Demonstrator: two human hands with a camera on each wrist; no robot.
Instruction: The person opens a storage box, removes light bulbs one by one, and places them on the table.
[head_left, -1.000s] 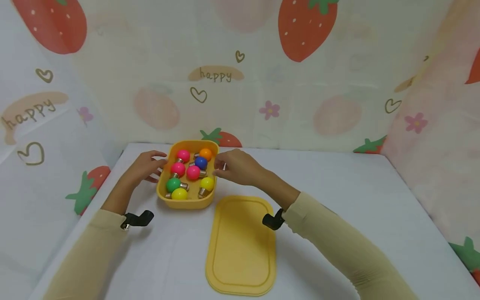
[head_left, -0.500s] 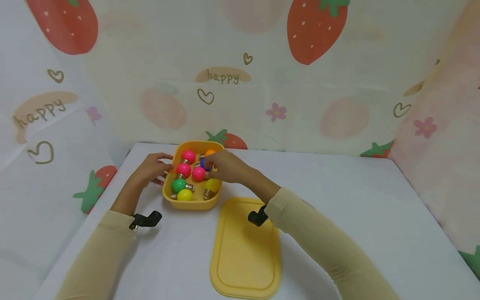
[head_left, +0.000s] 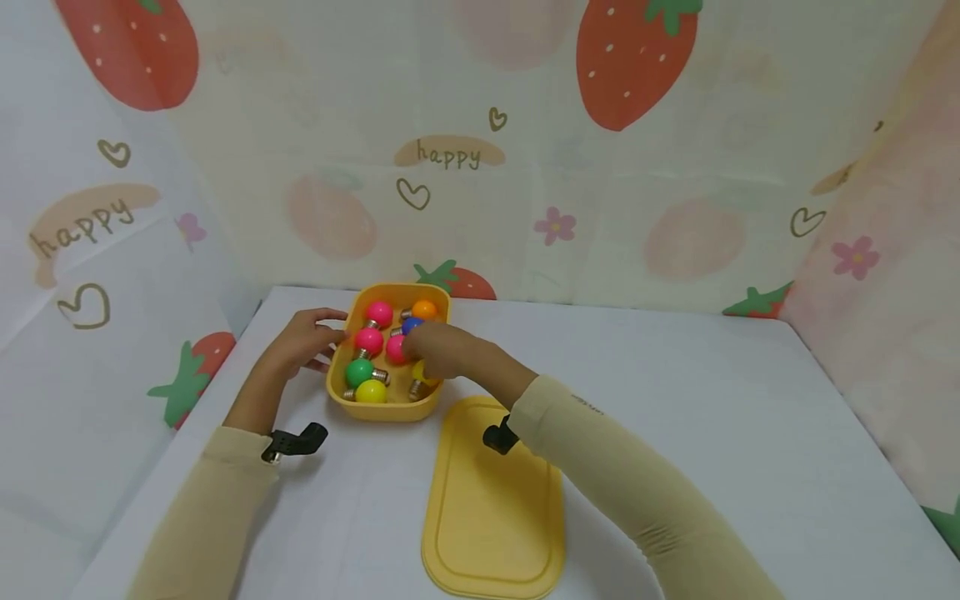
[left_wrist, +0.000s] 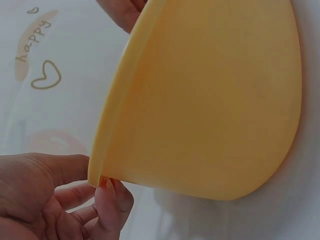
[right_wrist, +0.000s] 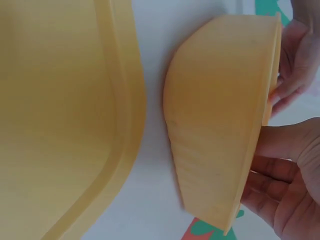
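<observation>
A yellow plastic box (head_left: 386, 412) stands at the back left of the table with several coloured light bulbs in it. My left hand (head_left: 303, 342) pinches its left rim, thumb over the edge and fingers beneath, plain in the left wrist view. My right hand (head_left: 442, 350) reaches over the right rim into the box. Its fingertips, hidden behind the wall (right_wrist: 220, 100) in the right wrist view, are among a pink bulb (head_left: 396, 350), a blue bulb (head_left: 412, 326) and a yellow bulb (head_left: 419, 375); I cannot tell whether they hold one. A green bulb (head_left: 359, 372) lies front left.
A flat yellow lid (head_left: 492, 508) lies on the white table in front of the box, under my right forearm. Black wrist cameras (head_left: 298, 440) sit at both cuffs. Printed cloth walls (head_left: 630, 208) stand at the back and sides.
My right hand has moved left from the box's right edge into it, then slightly nearer to me, partly covering the pink and yellow bulbs. The left hand stays at the rim.
</observation>
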